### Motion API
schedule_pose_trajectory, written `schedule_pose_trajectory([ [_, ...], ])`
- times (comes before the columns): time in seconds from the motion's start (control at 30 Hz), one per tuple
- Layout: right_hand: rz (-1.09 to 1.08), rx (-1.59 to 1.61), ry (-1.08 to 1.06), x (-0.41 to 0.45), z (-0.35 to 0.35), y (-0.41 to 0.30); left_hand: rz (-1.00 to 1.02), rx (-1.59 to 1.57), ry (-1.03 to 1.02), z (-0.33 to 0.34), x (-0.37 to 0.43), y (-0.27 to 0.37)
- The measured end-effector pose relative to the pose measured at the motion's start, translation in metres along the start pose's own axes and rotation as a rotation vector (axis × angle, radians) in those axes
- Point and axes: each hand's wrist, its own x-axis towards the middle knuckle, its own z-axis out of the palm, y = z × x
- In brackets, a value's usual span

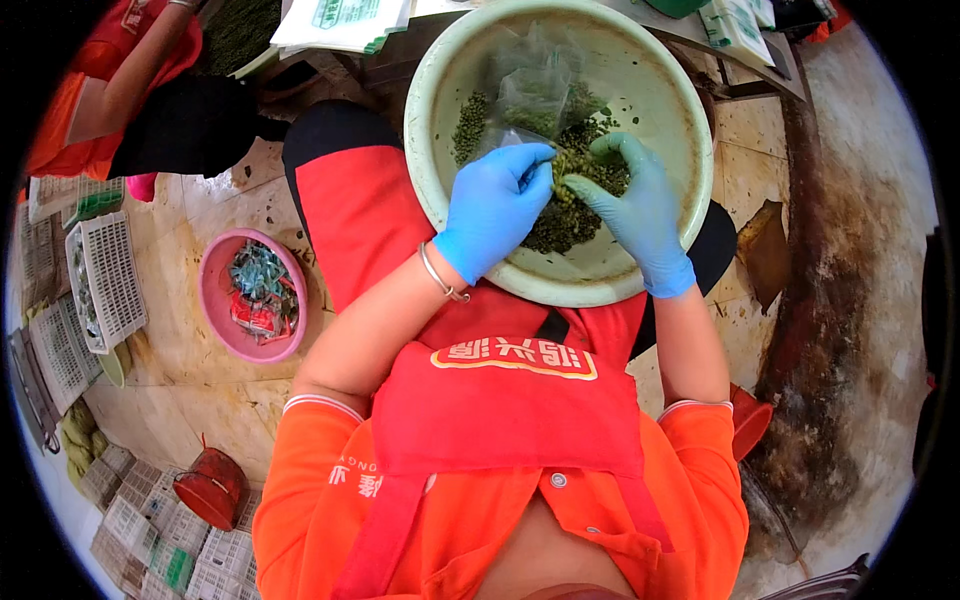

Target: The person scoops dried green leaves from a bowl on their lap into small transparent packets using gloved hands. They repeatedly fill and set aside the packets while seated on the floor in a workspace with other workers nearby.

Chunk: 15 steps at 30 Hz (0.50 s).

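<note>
A large pale green plastic basin (431,97) rests over my lap, with a heap of small green peppercorn-like berries (562,225) in it. My left hand (499,206), in a blue glove, is over the basin's near left part, fingers pinched on the edge of a clear plastic bag (532,90). The bag lies over the berries and reaches towards the far side. Across from it my right hand (637,199), its blue glove stained green, is above the heap with thumb and fingers apart. A small berry sprig (559,176) is between the hands; which hand touches it is unclear.
Printed plastic bags (341,22) lie on a table beyond the basin, and more bags (739,34) lie at its right. A pink basin (210,300) with wrappers stands on the floor at left, near a white crate (116,277) and a red bucket (211,487). Another person (112,97) sits at upper left.
</note>
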Motion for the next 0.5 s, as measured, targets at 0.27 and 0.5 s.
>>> schedule_pose_trajectory([
  [0.27, 0.27, -0.078, -0.138, -0.006, 0.026, 0.004, 0.274, 0.294, -0.029, 0.004, -0.013, 0.008],
  [0.5, 0.36, 0.515, -0.23, -0.012, 0.001, -0.007, -0.161, -0.052, -0.127, -0.008, 0.002, 0.004],
])
